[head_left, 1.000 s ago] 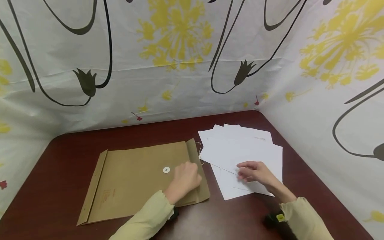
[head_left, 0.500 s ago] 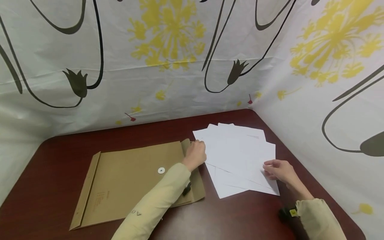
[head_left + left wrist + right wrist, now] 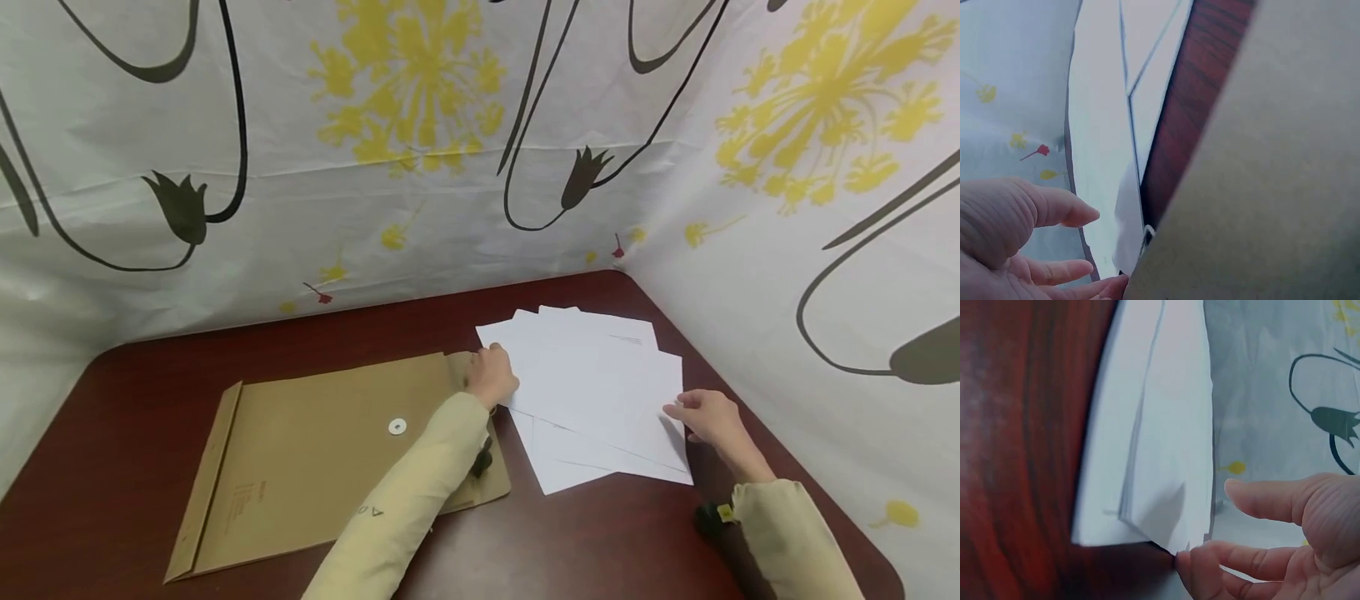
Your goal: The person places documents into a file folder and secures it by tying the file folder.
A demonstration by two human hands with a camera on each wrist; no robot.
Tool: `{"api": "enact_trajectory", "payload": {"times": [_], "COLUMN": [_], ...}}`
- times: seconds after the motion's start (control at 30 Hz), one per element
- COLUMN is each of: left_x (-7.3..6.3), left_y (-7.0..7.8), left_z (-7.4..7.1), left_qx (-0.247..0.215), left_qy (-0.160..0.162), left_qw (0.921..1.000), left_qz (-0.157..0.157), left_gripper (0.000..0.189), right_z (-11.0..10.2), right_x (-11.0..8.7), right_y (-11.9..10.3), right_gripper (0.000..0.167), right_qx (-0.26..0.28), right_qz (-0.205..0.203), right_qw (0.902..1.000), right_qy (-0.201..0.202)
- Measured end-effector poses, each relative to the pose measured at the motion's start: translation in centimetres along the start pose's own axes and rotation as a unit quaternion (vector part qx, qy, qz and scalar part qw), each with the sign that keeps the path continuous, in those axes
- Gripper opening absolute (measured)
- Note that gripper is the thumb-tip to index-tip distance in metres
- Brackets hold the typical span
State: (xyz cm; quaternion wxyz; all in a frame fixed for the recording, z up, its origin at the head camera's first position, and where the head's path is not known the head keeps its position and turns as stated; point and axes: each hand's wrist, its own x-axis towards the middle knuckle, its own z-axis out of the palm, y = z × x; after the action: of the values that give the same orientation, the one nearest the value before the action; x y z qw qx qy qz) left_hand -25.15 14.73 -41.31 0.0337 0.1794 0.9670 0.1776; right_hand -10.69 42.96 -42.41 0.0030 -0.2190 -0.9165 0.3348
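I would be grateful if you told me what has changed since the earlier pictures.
The left hand has moved forward, from over the middle of the flap of the brown envelope to the flap's far end, beside the paper sheets. The right hand has shifted right, from over the sheets to their right edge. No grasp or release shows clearly. The envelope and sheets show no clear shift.
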Motion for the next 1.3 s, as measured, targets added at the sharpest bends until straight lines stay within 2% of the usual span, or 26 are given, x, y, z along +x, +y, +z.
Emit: {"api": "enact_trajectory", "payload": {"times": [0.13,0.27,0.4,0.53,0.63,0.77,0.83,1.0,1.17,1.23,1.3], "left_x": [0.1,0.2,0.4,0.6,0.7,0.8,0.8,0.9,0.8,0.7,0.7], "left_y": [-0.2,-0.4,-0.6,-0.8,-0.9,-1.1,-1.2,-1.6,-1.9,-2.0,-2.1], "left_z": [-0.1,-0.2,-0.4,-0.4,-0.4,-0.3,-0.2,-0.3,-0.6,-0.8,-0.9], "left_qx": [-0.031,-0.095,-0.161,-0.215,-0.241,-0.299,-0.339,-0.408,-0.472,-0.483,-0.483], "left_qy": [-0.010,-0.013,-0.012,-0.017,-0.034,-0.066,-0.075,-0.074,-0.085,-0.093,-0.097], "left_qw": [0.9992,0.9947,0.9860,0.9747,0.9674,0.9486,0.9346,0.9074,0.8734,0.8668,0.8661], "left_qz": [-0.023,-0.036,-0.043,-0.057,-0.071,-0.081,-0.079,-0.070,-0.082,-0.085,-0.085], "left_gripper": [0.040,0.032,0.014,0.026,0.032,0.037,0.037,0.035,0.007,0.018,0.022], "right_z": [-0.3,-0.8,-1.0,-1.1,-1.3,-1.6,-1.9,-2.2,-2.0,-1.9,-1.7], "right_x": [0.6,1.0,1.3,1.5,1.6,1.7,1.7,1.7,1.6,1.5,1.6], "right_y": [0.2,0.4,0.5,0.5,0.6,0.7,1.0,1.5,1.9,2.1,2.3], "right_gripper": [0.053,0.055,0.057,0.059,0.058,0.058,0.060,0.067,0.073,0.075,0.074], "right_qx": [0.042,0.072,0.077,0.084,0.078,0.039,0.019,0.013,0.020,0.026,0.038], "right_qz": [0.030,0.055,0.069,0.068,0.065,0.066,0.071,0.086,0.087,0.090,0.091], "right_qw": [0.9986,0.9955,0.9943,0.9934,0.9941,0.9965,0.9965,0.9951,0.9953,0.9950,0.9949], "right_qy": [-0.014,-0.028,-0.030,-0.037,-0.038,-0.034,-0.038,-0.048,-0.036,-0.034,-0.025]}}
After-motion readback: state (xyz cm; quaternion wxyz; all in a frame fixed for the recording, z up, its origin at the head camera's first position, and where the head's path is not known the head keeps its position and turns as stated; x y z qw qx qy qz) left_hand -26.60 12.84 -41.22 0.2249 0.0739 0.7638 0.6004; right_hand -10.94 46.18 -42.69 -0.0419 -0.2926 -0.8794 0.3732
